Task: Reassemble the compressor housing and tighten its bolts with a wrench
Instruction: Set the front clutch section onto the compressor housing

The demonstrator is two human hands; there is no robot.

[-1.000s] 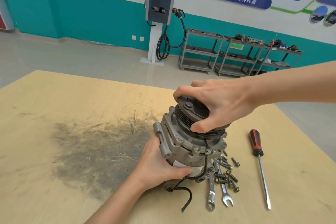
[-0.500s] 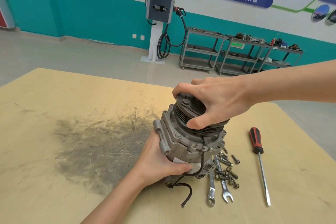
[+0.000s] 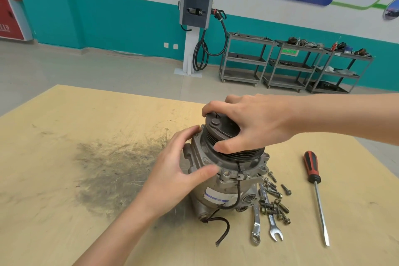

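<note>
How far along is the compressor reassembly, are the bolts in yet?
Done: the front housing with its pulley sits on the compressor body. In hand: the right hand grips the pulley while the left hand holds the housing's side. Left: the bolts lie loose on the table beside two untouched wrenches, so no tightening yet.

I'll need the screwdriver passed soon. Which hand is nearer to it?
Right. The right hand grips the compressor's pulley, on the side toward the screwdriver; the left hand holds the housing's far side.
</note>
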